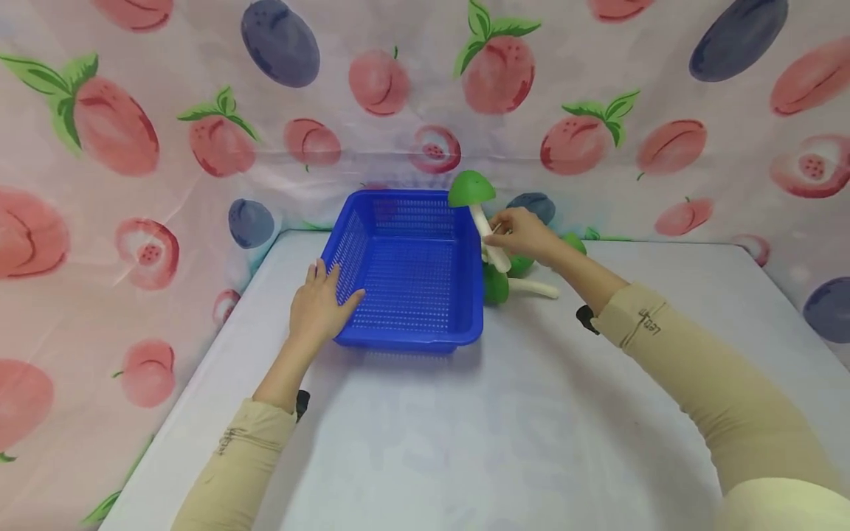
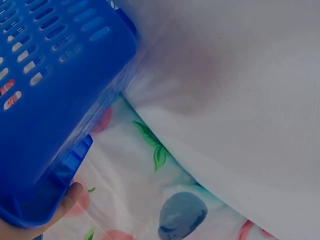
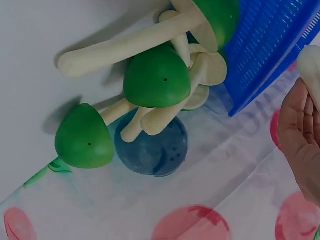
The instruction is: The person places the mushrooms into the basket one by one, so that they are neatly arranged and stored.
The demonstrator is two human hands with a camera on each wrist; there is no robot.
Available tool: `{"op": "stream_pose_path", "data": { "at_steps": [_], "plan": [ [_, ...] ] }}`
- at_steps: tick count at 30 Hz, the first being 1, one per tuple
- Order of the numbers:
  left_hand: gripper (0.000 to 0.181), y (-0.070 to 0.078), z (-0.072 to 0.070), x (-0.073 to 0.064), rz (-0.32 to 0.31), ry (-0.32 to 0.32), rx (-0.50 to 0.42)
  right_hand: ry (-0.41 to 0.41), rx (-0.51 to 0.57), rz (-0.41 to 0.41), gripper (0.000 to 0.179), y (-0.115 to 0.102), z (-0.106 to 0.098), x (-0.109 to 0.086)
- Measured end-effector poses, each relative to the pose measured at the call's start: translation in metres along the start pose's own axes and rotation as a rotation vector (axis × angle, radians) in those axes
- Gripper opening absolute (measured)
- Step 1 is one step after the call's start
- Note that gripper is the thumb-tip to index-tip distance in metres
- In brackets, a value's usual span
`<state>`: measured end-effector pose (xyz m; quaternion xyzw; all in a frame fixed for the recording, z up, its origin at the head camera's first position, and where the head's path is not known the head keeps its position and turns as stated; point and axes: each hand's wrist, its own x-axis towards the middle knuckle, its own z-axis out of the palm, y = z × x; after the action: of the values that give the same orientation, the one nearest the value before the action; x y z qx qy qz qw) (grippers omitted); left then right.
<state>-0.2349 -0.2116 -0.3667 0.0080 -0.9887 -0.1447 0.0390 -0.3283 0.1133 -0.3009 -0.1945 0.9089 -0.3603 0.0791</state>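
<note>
My right hand (image 1: pixel 524 234) pinches the pale stem of a green-capped toy mushroom (image 1: pixel 471 190), held upright with a tilt over the right rim of a blue plastic basket (image 1: pixel 412 341). The right wrist view catches this hand (image 3: pixel 302 135) at its right edge, with only the stem's end (image 3: pixel 311 65) showing. On the basket's near left corner rests my left hand (image 1: pixel 317 306), fingers straight along the rim and thumb extended over the inside. Beside the basket's right wall lie several more mushrooms (image 3: pixel 157 77), caps and stems overlapping.
The basket stands on a white-covered table (image 1: pixel 531 428), near its back edge. A fruit-print cloth (image 1: pixel 412 88) hangs behind and to the left. One mushroom's stem (image 1: pixel 534 287) points right across the tabletop.
</note>
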Motion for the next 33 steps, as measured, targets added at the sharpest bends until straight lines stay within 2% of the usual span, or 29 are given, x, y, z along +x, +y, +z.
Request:
{"op": "stream_pose_path", "data": {
  "at_steps": [6,19,23,28,30,32,33],
  "plan": [
    [0.074,-0.003,0.0,0.001,-0.001,-0.012,-0.005,0.023,-0.107,-0.061,0.029,-0.014,0.003,0.014],
    [0.074,0.004,0.0,0.007,-0.002,-0.021,-0.018,0.029,-0.349,-0.1,0.029,-0.041,0.014,0.054],
    [0.074,0.005,0.0,0.008,0.006,-0.003,-0.026,0.017,-0.373,-0.091,0.03,-0.05,0.021,0.07],
    [0.075,0.003,0.0,0.004,0.001,-0.007,-0.023,0.003,-0.323,-0.083,0.029,-0.064,0.034,0.082],
    [0.076,0.002,0.0,0.002,-0.006,-0.002,-0.023,-0.003,-0.293,-0.062,0.03,-0.066,0.04,0.095],
    [0.076,0.001,-0.001,0.001,-0.01,0.007,-0.024,0.019,-0.27,-0.071,0.031,-0.051,0.048,0.128],
    [0.076,0.001,-0.001,0.0,-0.012,0.012,-0.025,0.044,-0.267,-0.074,0.032,-0.037,0.054,0.152]
  ]
}}
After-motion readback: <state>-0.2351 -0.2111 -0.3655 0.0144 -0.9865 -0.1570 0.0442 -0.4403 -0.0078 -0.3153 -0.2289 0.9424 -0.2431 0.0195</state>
